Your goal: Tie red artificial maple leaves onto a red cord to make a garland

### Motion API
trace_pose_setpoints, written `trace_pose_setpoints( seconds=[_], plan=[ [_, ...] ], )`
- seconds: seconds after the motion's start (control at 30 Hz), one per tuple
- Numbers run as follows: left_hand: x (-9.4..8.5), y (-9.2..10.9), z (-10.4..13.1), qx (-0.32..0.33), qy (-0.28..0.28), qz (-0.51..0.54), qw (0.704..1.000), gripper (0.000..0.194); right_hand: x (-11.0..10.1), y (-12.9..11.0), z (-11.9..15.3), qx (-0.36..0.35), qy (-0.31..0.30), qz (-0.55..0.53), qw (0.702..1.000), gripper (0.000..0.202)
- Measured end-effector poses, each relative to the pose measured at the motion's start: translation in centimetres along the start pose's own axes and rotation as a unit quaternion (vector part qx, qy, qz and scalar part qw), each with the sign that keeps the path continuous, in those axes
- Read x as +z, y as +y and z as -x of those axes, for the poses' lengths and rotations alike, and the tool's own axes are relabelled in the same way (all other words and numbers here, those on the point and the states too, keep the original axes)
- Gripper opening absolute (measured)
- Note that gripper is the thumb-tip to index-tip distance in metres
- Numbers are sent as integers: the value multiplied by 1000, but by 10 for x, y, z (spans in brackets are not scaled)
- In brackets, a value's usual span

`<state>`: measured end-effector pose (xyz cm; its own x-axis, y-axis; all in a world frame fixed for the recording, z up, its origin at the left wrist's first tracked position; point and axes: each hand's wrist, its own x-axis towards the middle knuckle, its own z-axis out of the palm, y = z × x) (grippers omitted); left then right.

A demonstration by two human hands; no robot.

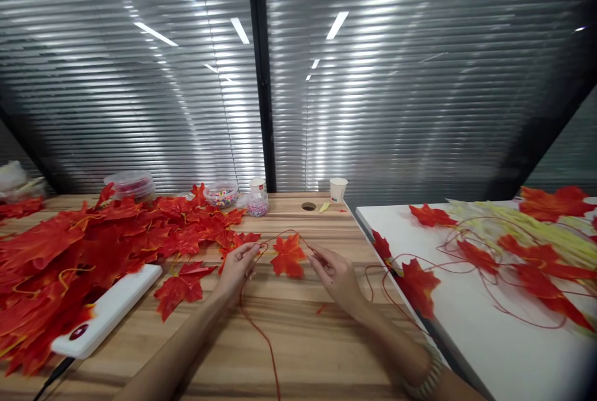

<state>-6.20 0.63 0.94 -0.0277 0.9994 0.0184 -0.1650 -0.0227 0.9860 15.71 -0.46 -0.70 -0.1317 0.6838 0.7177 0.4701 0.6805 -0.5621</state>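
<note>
My left hand (237,268) and my right hand (336,275) are both raised over the wooden table (298,339), each pinching a thin red string (261,332). A red artificial maple leaf (288,255) hangs on the string between the two hands. The string loops up over the leaf and trails down toward me from the left hand. Another stretch runs right from my right hand onto the white table (489,339), where more red leaves (415,276) are strung on it.
A big heap of loose red leaves (93,245) covers the table's left side, partly over a white flat device (109,314). Bead tubs (221,194), a small jar (257,198) and a paper cup (338,189) stand at the back. Yellow-green stems (527,221) lie on the white table.
</note>
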Motion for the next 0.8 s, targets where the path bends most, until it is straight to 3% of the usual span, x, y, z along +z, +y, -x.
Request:
trace_pose_setpoints(
  seconds=[0.33, 0.8],
  plan=[
    [2, 2, 1, 3, 21, 17, 1000, 38, -2, -2, -3, -13, 22, 6, 1000, 23],
    [0, -2, -2, -3, 25, -21, 999, 38, -2, -6, -3, 0, -16, -1, 1000, 25]
  ],
)
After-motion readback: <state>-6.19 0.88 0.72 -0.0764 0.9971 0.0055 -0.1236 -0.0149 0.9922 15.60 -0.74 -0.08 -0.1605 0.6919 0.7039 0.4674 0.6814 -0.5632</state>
